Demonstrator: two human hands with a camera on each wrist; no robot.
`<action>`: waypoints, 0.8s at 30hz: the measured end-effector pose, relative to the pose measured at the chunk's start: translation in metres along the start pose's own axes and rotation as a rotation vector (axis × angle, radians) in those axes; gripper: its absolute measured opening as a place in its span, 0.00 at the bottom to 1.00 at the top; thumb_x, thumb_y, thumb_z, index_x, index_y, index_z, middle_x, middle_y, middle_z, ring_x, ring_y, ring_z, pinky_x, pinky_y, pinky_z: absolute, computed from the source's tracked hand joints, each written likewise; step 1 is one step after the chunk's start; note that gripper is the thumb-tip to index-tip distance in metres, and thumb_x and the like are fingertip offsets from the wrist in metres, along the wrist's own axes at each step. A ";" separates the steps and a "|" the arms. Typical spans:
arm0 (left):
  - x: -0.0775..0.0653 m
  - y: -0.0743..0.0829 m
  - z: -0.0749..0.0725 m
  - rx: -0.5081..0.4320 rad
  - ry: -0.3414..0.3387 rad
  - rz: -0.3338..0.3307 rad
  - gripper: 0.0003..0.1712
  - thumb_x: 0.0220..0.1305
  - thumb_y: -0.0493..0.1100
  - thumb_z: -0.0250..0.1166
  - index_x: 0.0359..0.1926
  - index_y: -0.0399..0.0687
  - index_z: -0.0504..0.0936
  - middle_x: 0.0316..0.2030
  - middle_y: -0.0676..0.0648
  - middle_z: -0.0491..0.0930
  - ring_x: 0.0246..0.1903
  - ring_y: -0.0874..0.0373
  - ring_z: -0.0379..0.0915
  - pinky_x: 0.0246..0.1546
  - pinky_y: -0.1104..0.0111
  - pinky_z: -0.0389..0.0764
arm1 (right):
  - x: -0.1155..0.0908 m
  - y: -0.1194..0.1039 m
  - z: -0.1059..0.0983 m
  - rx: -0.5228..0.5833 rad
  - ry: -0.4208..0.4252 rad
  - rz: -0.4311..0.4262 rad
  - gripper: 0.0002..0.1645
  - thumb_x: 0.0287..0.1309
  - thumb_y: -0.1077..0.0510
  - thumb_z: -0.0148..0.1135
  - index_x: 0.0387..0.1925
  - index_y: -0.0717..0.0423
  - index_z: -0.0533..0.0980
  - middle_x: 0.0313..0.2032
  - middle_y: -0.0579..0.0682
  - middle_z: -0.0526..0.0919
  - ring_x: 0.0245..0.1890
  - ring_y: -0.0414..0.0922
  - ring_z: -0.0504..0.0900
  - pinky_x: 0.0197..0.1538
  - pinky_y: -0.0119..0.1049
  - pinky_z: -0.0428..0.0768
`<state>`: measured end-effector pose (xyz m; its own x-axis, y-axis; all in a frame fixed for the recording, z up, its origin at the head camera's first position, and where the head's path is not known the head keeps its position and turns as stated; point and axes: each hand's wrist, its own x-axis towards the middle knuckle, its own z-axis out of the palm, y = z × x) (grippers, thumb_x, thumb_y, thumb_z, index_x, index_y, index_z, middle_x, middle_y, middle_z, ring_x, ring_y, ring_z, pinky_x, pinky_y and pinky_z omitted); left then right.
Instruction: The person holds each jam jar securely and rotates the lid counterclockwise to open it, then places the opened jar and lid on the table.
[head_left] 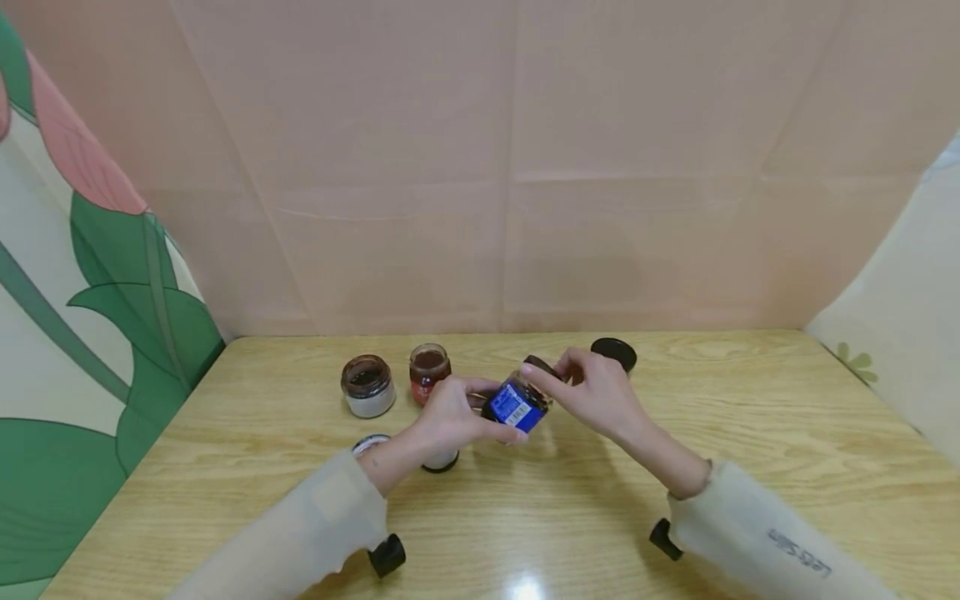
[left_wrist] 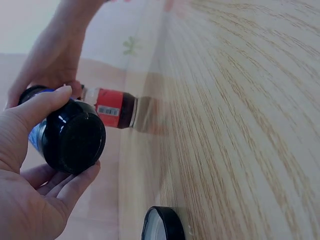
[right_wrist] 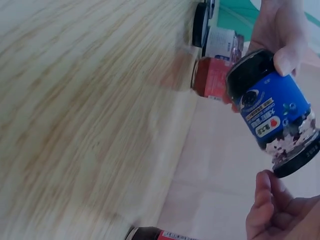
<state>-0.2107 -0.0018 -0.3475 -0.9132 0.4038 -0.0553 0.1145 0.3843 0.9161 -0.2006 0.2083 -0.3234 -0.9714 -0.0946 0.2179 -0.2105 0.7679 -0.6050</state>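
Observation:
A glass jar with a blue label [head_left: 516, 405] is held tilted above the table in the left hand [head_left: 457, 414]. The thumb of that hand lies along one side and its fingers wrap the other, near the dark base [left_wrist: 82, 142]. A black lid [right_wrist: 298, 159] sits at the jar's mouth, and dark and pale contents show through the glass below it. The right hand [head_left: 596, 392] pinches the lid between thumb and fingers. Behind the left hand stands a jar with a red label [head_left: 429, 360], its top uncovered.
An uncovered jar with a pale label [head_left: 369, 404] stands at the left. Two lids, one a white-lined lid [head_left: 441, 461], lie partly hidden by the left arm. Behind the right hand is a black-topped jar [head_left: 613, 353], its red label [left_wrist: 109, 107] showing in the left wrist view.

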 end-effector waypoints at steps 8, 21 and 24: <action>0.000 -0.001 0.000 0.009 0.018 0.013 0.41 0.39 0.49 0.81 0.57 0.45 0.78 0.44 0.47 0.84 0.40 0.58 0.81 0.40 0.65 0.82 | 0.002 -0.003 -0.001 -0.018 -0.006 0.034 0.31 0.53 0.29 0.59 0.22 0.53 0.74 0.17 0.46 0.72 0.18 0.42 0.67 0.25 0.34 0.65; 0.001 -0.005 -0.002 0.009 0.028 -0.006 0.41 0.39 0.49 0.81 0.57 0.45 0.78 0.45 0.48 0.84 0.42 0.56 0.81 0.43 0.64 0.82 | 0.004 0.009 -0.011 0.306 -0.301 -0.024 0.30 0.61 0.48 0.60 0.61 0.57 0.71 0.58 0.58 0.77 0.49 0.51 0.81 0.52 0.50 0.78; 0.000 -0.007 -0.001 0.011 0.034 -0.005 0.40 0.39 0.49 0.81 0.57 0.45 0.78 0.46 0.47 0.84 0.44 0.56 0.81 0.44 0.63 0.82 | 0.004 0.009 -0.008 0.315 -0.308 0.001 0.31 0.62 0.44 0.59 0.63 0.53 0.70 0.60 0.56 0.75 0.52 0.52 0.79 0.55 0.53 0.76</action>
<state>-0.2120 -0.0057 -0.3534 -0.9266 0.3731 -0.0464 0.1137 0.3956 0.9114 -0.2050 0.2198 -0.3218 -0.9490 -0.3153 0.0079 -0.1869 0.5418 -0.8195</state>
